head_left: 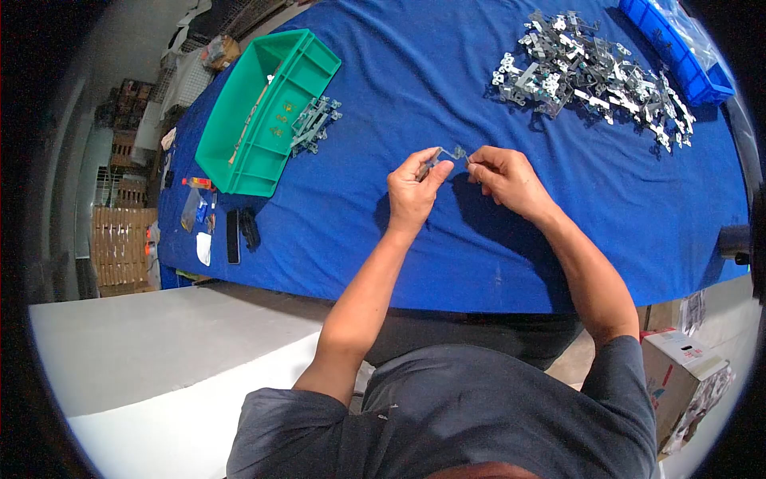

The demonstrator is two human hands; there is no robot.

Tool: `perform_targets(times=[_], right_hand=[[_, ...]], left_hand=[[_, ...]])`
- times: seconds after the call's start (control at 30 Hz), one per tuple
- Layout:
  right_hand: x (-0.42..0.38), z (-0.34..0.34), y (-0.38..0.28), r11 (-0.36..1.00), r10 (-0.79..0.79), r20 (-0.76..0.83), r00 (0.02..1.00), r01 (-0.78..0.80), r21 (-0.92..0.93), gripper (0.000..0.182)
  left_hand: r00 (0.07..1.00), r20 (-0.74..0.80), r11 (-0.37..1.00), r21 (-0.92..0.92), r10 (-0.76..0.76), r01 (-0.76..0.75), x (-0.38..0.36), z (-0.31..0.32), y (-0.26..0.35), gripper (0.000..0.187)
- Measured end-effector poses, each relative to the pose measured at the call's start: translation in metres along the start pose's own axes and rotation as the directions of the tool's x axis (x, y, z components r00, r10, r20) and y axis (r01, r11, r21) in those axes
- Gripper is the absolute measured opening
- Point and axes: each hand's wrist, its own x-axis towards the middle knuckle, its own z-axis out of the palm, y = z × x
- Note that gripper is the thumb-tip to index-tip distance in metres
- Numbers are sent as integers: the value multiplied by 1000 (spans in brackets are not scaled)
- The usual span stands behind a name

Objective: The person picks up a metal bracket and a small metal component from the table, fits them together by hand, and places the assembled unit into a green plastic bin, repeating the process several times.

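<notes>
Over the middle of the blue cloth, my left hand [413,190] pinches a small metal bracket [459,152] between thumb and fingers. Close on its right, my right hand [509,180] has its fingers pressed together at the bracket's other end; what its fingertips hold is too small to make out. A large heap of metal brackets [590,72] lies at the upper right. A smaller group of brackets [316,124] rests against the right side of a green bin [214,152], which holds a few small brass-coloured pieces and a thin stick.
A blue tray [674,52] with plastic wrap stands at the back right. A black phone [233,236], a dark object and small packets lie at the left front of the cloth. A cardboard box [678,375] is below the table at the right.
</notes>
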Motion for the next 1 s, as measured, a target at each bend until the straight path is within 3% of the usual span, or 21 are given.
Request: perform_targets(times=[0.1,0.37,0.5,0.6,0.63,0.7,0.8,0.9,1.0], right_hand=[[-2,-1,-7,1000,24,-25,999,-24,-9,17],[4,3,11,995,-88,-125,988,82,-47,17],[1,4,0,992,-119,-162,980,124,24,17],[2,-1,2,997,-70,-91,993,67,-38,17],[5,0,7,962,-249,-170,953,223,-155,17],[12,4,15,783,-590,-252,767,467,-411,17],[7,0,9,976,-215,-346,913,210,-54,18],[2,-3,-1,996,2,-143,990,12,91,18],[2,-1,2,999,-36,-53,998,36,16,18]], left_hand=[[999,-3,998,42,48,-48,1,1,-3,29],[982,24,973,132,189,-191,3,6,-4,29],[986,61,962,218,155,-165,0,6,4,30],[982,98,944,273,162,-183,0,5,2,31],[977,104,939,273,186,-207,0,5,4,31],[971,106,935,266,215,-236,1,6,4,31],[979,63,954,219,196,-205,0,5,-1,30],[993,-8,985,124,118,-116,0,3,-1,30],[997,-23,993,87,78,-76,0,2,-1,29]])
